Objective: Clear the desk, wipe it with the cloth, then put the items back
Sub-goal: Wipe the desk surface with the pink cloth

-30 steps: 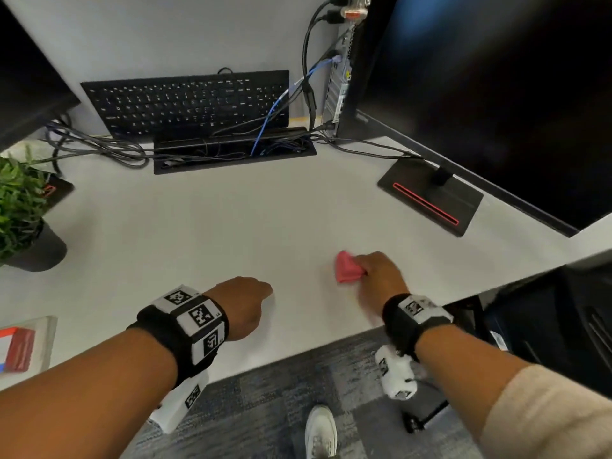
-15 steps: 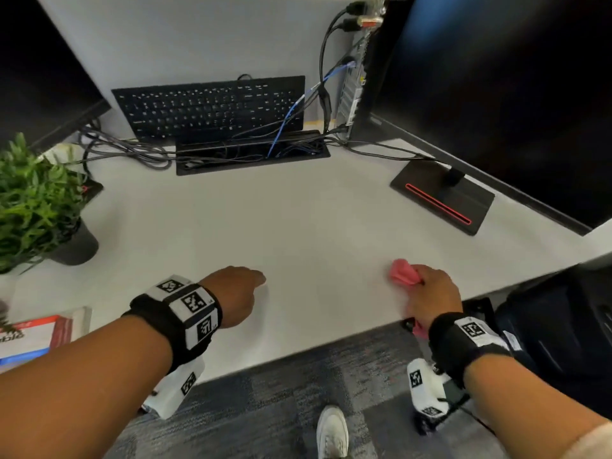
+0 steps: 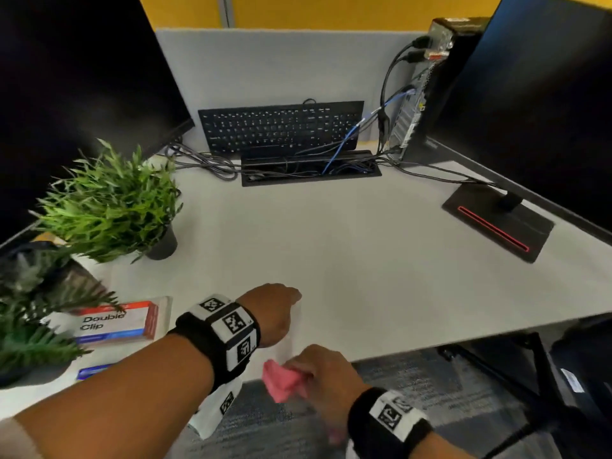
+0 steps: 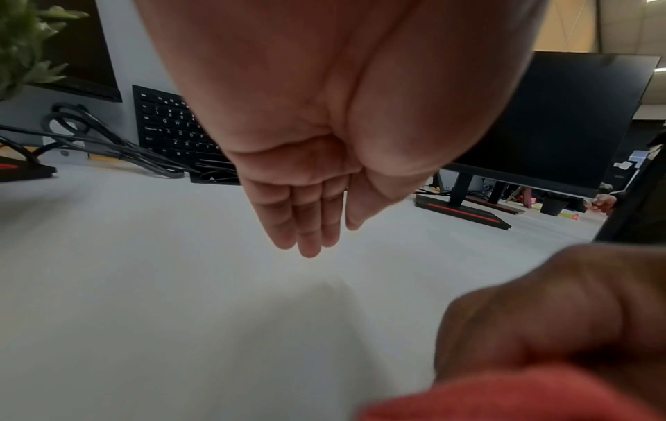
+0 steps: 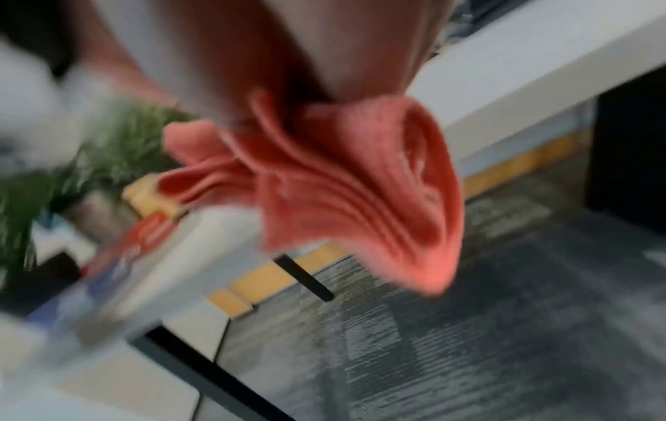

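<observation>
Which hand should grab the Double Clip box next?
Probably the left hand: it is open, empty and nearer the Double Clip box. The right hand grips the pink cloth past the desk edge.

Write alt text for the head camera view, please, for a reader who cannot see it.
At the front edge of a white desk, the right hand grips a bunched pink cloth beside the left hand. Behind are a potted plant, a keyboard and two dark monitors.

We see a white desk (image 3: 331, 260) carrying a potted plant (image 3: 109, 203) at our left, a "Double Clip" box (image 3: 116, 321) near the front edge, a monitor base (image 3: 496, 223) at right, and a keyboard (image 3: 281, 127) propped against the back partition.
</observation>
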